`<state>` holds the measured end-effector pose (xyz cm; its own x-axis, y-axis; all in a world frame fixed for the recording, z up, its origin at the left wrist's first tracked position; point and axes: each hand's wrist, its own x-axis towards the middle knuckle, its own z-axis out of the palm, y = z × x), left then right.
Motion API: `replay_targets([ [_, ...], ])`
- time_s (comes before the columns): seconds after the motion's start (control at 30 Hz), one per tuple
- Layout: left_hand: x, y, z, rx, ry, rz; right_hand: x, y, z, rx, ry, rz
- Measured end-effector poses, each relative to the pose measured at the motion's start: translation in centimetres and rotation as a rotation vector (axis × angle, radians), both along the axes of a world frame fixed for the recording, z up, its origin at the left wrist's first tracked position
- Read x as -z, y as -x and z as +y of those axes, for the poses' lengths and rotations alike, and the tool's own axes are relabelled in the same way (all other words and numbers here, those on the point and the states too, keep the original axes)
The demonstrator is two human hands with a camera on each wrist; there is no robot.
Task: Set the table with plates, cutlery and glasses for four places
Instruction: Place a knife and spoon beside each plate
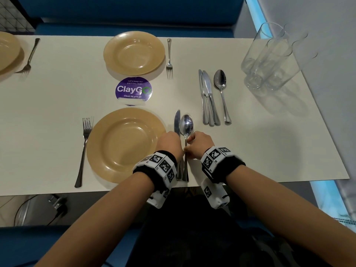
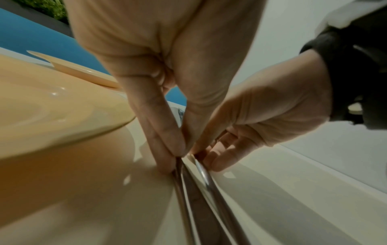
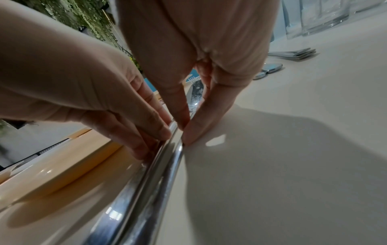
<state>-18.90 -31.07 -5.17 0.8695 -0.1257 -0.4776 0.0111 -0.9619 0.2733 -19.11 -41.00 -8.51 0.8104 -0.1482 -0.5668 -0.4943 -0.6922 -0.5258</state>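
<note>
While the knife (image 1: 177,122) and spoon (image 1: 186,125) lay side by side just right of the near plate (image 1: 123,144), lower centre of the head view, the left hand (image 1: 169,143) pinched the knife handle and the right hand (image 1: 200,144) pinched the spoon handle, apparently to square both parallel. Spare knives (image 1: 207,99), spoons (image 1: 221,93) and glasses (image 1: 269,58) waited at upper right, probably for the remaining places.

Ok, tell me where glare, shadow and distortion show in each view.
Head view: glasses lean from wide-angle distortion. Left wrist view: soft focus, plate rim glints. Right wrist view: glare streaks on spoon handle, hand shadow across table.
</note>
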Motion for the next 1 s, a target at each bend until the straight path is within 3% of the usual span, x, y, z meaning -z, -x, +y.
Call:
replay_targets([
  [1.0, 0.51, -0.24, 0.51, -0.036, 0.032, -0.014, 0.0, -0.45, 0.21, -0.009, 0.003, -0.009],
])
